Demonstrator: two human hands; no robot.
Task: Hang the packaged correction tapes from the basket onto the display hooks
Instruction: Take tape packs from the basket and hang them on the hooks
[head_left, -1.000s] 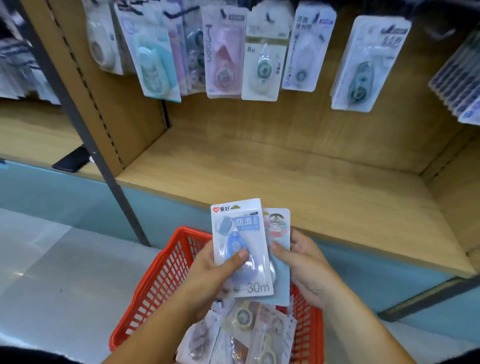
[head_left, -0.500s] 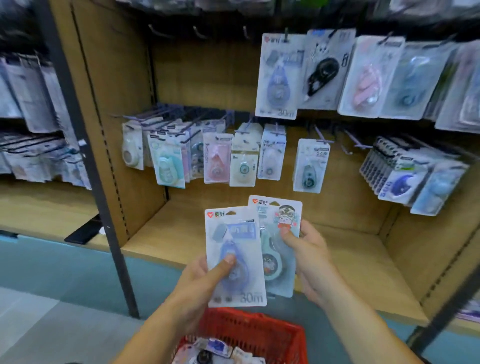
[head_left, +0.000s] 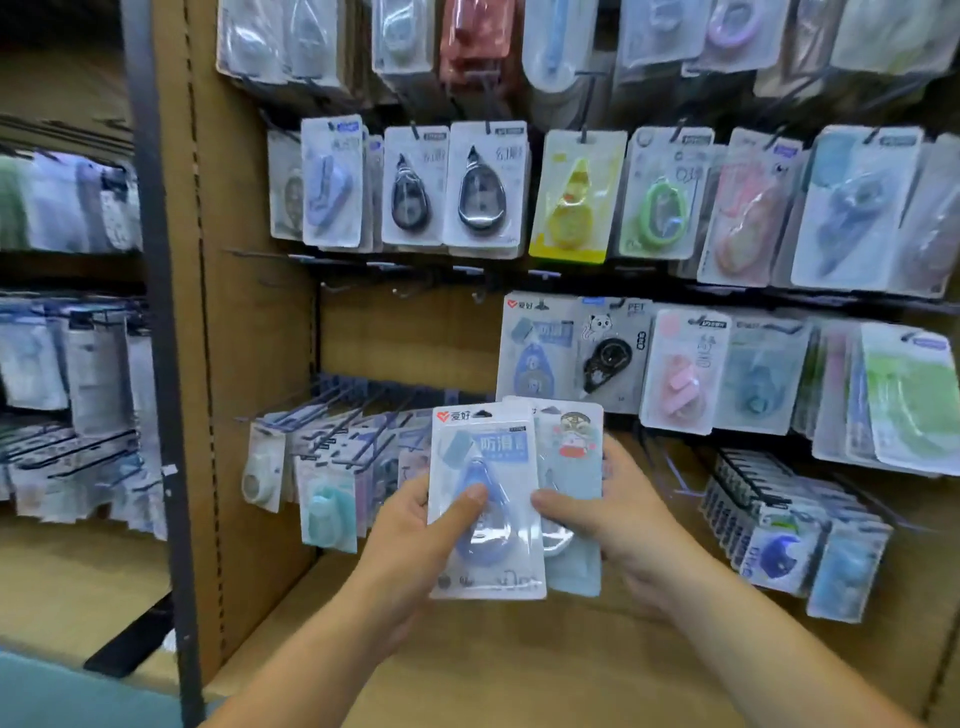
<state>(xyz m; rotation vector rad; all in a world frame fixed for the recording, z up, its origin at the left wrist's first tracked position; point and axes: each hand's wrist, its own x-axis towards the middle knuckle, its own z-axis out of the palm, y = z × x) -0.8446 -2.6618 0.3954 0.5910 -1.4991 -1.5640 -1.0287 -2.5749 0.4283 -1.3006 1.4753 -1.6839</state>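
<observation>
My left hand (head_left: 410, 540) grips a blue correction tape pack (head_left: 485, 501), thumb pressed on its blister. Behind it, overlapping to the right, is a pale blue cartoon-printed pack (head_left: 574, 457) held by my right hand (head_left: 602, 514), whose thumb lies on the front pack's right edge. Both packs are upright in front of the display. A matching blue pack (head_left: 535, 353) hangs on the middle row, just above them. Bare hooks (head_left: 410, 288) stick out to its left. The basket is out of view.
Rows of hanging packs (head_left: 483, 192) fill the wooden back panel above and to the right. A dark metal upright (head_left: 156, 338) divides this bay from the left one. The wooden shelf (head_left: 519, 675) lies below my hands.
The view has tilted up, so the basket has dropped out of sight. Both hands have raised the two packs toward the middle row of hooks.
</observation>
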